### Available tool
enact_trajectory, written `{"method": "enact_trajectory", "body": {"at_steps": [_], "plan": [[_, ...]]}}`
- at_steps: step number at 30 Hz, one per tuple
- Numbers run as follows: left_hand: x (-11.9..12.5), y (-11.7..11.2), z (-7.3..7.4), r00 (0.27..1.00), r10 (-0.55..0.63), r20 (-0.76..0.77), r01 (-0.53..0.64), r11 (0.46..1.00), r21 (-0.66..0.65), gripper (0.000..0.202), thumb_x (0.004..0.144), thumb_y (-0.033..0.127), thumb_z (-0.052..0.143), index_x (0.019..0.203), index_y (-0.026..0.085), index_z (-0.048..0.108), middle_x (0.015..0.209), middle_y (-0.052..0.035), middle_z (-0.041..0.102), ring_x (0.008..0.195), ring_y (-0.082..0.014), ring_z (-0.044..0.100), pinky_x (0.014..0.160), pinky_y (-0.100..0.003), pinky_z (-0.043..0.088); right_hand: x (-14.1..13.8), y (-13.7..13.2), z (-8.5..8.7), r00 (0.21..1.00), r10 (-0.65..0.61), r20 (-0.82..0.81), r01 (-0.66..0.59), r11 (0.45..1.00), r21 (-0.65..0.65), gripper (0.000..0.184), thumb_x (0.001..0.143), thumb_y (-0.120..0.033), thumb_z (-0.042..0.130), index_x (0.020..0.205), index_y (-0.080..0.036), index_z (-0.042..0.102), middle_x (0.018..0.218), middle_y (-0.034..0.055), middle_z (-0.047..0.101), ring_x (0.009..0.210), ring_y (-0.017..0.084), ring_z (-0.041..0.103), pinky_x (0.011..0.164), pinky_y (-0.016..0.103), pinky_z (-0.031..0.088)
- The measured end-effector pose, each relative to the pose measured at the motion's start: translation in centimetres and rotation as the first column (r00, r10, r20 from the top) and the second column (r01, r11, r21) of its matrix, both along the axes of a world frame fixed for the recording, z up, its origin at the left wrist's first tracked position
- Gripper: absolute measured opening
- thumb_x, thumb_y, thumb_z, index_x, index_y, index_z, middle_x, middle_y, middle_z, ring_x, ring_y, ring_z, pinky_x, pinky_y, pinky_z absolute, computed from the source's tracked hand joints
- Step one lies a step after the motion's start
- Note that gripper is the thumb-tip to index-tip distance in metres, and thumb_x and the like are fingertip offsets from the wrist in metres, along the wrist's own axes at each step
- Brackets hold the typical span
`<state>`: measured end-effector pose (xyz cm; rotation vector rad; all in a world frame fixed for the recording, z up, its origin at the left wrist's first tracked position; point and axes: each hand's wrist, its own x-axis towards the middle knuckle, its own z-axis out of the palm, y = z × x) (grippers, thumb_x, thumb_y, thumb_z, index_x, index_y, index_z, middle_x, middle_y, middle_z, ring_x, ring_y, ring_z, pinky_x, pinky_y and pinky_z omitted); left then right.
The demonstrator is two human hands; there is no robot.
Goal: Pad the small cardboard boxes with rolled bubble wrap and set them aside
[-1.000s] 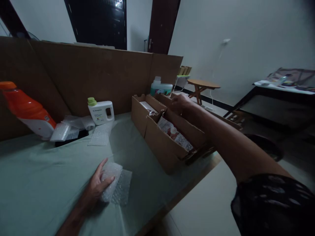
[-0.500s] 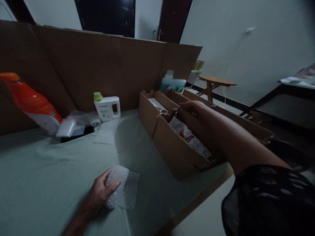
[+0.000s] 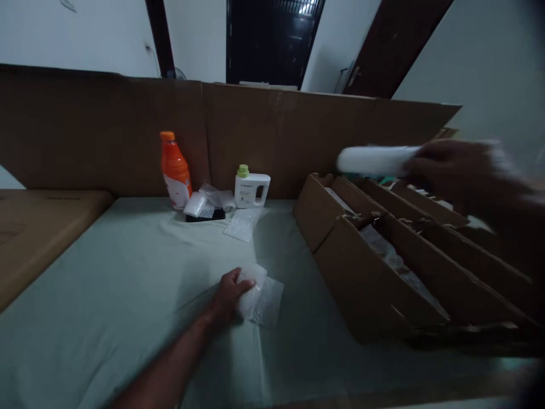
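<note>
Dim room. A table under pale green cloth [image 3: 128,272] spreads all around the grip of the left hand [image 3: 227,292], and 1 tall cardboard screen [image 3: 106,130] stands upright along the table's far edge, well beyond the grip. Above the screen: white walls [image 3: 106,34], 1 dark doorway [image 3: 272,40] straight past the grip with a small bright patch [image 3: 309,7] at its top, 1 dark brown door [image 3: 395,45] up to the grip's right. Far left of the grip, a flat brown cardboard slab [image 3: 42,227] adjoins the cloth.
</note>
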<state>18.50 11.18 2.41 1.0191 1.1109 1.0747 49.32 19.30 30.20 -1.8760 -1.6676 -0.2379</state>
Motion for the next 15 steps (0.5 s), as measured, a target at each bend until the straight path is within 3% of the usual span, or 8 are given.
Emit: {"method": "enact_trajectory", "body": {"at_steps": [2,4,5,7,9,12,15], "plan": [[-1.0,0.4,0.6,0.99,0.139,-0.009,-0.139,0.99,0.013,0.047,0.066,0.05,0.072,0.092,0.011,0.065,0.076,-0.0032,0.065,0.065,-0.0152,0.058,0.059,-0.025,0.047,-5.0,-0.9,-0.9,0.988,0.139,-0.063,-0.147,0.976,-0.162,0.012,0.084,-0.008,0.065,0.081,-0.015,0.073,0.06,0.0019,0.067,0.052,0.01,0.056,0.052,0.026,0.039],[-2.9,1.1,1.4,0.967,0.251,-0.041,-0.249,0.967,0.049,0.047,0.068,0.05,0.069,0.096,0.013,0.064,0.079,-0.003,0.065,0.066,-0.0151,0.059,0.059,-0.024,0.047,-10.2,-1.1,-3.5,0.918,0.377,-0.123,-0.397,0.871,-0.29,0.016,0.085,-0.007,0.06,0.083,-0.015,0.072,0.062,-0.0002,0.068,0.057,0.011,0.063,0.054,0.022,0.042],[-4.0,1.7,2.0,0.95,0.307,-0.059,-0.302,0.95,0.075,0.048,0.069,0.049,0.068,0.1,0.013,0.063,0.082,-0.0036,0.066,0.067,-0.0156,0.06,0.06,-0.024,0.048,-12.6,-0.8,-5.1,0.89,0.436,-0.131,-0.453,0.821,-0.346,0.016,0.085,-0.007,0.059,0.084,-0.016,0.072,0.062,-0.0009,0.068,0.06,0.012,0.066,0.056,0.021,0.044],[-6.4,3.9,3.4,0.906,0.411,-0.1,-0.397,0.908,0.136,0.052,0.073,0.047,0.063,0.112,0.013,0.06,0.092,-0.0065,0.068,0.074,-0.0179,0.064,0.064,-0.027,0.052,-16.6,0.8,-8.0,0.878,0.461,-0.128,-0.473,0.794,-0.381,0.015,0.086,-0.008,0.059,0.083,-0.015,0.072,0.062,-0.0007,0.069,0.063,0.013,0.069,0.059,0.019,0.046],[-8.4,7.4,5.0,0.851,0.501,-0.156,-0.468,0.859,0.206,0.055,0.078,0.043,0.058,0.123,0.011,0.054,0.103,-0.0109,0.069,0.085,-0.0214,0.068,0.072,-0.031,0.055,-19.7,3.6,-10.0,0.891,0.441,-0.109,-0.449,0.817,-0.362,0.016,0.089,-0.012,0.056,0.09,-0.014,0.073,0.071,0.0025,0.073,0.072,0.015,0.072,0.066,0.02,0.049],[-10.3,14.0,7.3,0.755,0.594,-0.279,-0.512,0.799,0.315,0.065,0.08,0.034,0.06,0.138,0.01,0.043,0.127,-0.0179,0.064,0.112,-0.028,0.065,0.093,-0.039,0.053,-22.6,8.1,-11.2,0.91,0.406,-0.084,-0.41,0.85,-0.33,0.023,0.093,-0.022,0.057,0.11,-0.013,0.071,0.098,0.0115,0.076,0.095,0.022,0.072,0.079,0.027,0.051],[-11.1,18.7,7.7,0.661,0.612,-0.435,-0.465,0.788,0.404,0.077,0.072,0.023,0.069,0.143,0.008,0.041,0.148,-0.024,0.048,0.142,-0.0356,0.043,0.116,-0.048,0.036,-23.4,10.3,-11.5,0.906,0.416,-0.077,-0.412,0.827,-0.381,0.025,0.093,-0.027,0.06,0.109,-0.012,0.072,0.104,0.0152,0.075,0.1,0.026,0.07,0.081,0.031,0.05]]}}
